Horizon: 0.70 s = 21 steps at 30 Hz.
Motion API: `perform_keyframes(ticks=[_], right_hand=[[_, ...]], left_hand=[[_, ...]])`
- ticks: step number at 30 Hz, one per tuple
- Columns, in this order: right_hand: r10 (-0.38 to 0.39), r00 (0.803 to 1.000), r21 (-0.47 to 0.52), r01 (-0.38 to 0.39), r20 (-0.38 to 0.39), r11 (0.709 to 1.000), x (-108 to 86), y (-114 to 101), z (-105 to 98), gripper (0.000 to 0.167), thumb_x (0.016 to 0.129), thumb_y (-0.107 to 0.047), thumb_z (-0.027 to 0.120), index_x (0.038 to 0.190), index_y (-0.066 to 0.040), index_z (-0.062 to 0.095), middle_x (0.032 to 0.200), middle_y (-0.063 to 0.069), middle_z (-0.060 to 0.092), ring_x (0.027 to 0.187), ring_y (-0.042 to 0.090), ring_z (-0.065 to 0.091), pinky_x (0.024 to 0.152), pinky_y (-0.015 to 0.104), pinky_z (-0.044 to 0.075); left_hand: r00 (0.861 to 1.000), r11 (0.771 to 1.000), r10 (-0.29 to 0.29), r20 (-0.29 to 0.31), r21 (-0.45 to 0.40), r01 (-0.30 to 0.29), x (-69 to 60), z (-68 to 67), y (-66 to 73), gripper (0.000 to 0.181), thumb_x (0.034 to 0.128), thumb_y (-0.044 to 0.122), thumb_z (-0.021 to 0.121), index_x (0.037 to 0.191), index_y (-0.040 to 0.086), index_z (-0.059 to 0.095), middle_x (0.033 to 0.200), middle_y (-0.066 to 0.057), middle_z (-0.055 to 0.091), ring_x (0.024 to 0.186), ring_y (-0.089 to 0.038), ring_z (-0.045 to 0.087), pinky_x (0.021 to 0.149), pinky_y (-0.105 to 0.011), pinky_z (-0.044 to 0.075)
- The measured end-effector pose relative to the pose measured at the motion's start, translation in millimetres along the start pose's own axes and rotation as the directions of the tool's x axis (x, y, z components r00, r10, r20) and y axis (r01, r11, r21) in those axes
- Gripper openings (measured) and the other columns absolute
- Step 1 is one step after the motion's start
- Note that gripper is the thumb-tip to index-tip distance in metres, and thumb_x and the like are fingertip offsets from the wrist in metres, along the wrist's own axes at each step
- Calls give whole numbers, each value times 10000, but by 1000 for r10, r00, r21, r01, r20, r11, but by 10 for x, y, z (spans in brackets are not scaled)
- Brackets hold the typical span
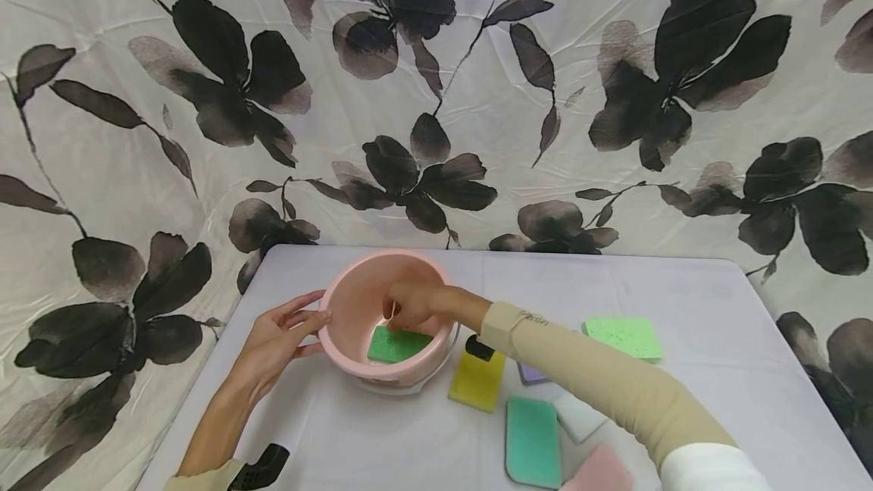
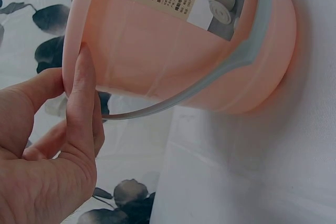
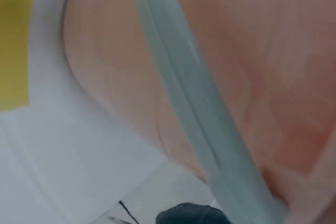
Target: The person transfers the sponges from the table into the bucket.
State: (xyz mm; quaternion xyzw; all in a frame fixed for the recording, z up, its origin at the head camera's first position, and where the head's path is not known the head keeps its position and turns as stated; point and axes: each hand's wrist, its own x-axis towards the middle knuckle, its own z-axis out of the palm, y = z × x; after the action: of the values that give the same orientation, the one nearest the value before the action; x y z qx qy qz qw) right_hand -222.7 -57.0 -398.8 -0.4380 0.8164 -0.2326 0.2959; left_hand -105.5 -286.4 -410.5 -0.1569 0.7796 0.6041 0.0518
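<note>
A pink bucket [image 1: 333, 336] with a grey handle [image 2: 210, 77] stands at the back left of the table. My left hand [image 1: 276, 339] pinches its left rim; the left wrist view shows thumb and finger on either side of the rim. From the right, my right hand [image 1: 412, 304] reaches down inside the bucket, fingers curled just above a green sponge [image 1: 398, 345]. Whether the fingertips hold that sponge is unclear. The right wrist view shows only the bucket's outer wall [image 3: 121, 61] and handle; the hand is out of sight there.
A yellow sponge [image 1: 477, 381] lies just right of the bucket. Farther right are a light green sponge [image 1: 624, 338], a teal sponge [image 1: 532, 442], a white sponge [image 1: 578, 417], a pink sponge [image 1: 600, 472] and a purple one [image 1: 530, 375] partly under my right sleeve. A floral cloth hangs behind.
</note>
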Motion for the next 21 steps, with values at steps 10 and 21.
perform_keyframes(ticks=[10,21], right_hand=[[-151,976,8,154,-160,988,-100,18,-152,48,939,-44,729,933,3,718,905,76,729,849,129,665,778,143,528],[-133,956,47,151,-261,987,-334,44,-321,103,924,-79,738,1013,-28,731,917,39,730,839,88,659,796,144,537]], left_hand=[[1000,1000,-12,-3,6,12,10,0,-14,664,973,275,739,1546,94,457,1155,-76,694,931,-96,704,798,-301,628],[1000,1000,-20,-7,14,20,10,0,3,691,962,314,751,1549,104,455,1193,-101,691,941,-94,708,821,-305,623]])
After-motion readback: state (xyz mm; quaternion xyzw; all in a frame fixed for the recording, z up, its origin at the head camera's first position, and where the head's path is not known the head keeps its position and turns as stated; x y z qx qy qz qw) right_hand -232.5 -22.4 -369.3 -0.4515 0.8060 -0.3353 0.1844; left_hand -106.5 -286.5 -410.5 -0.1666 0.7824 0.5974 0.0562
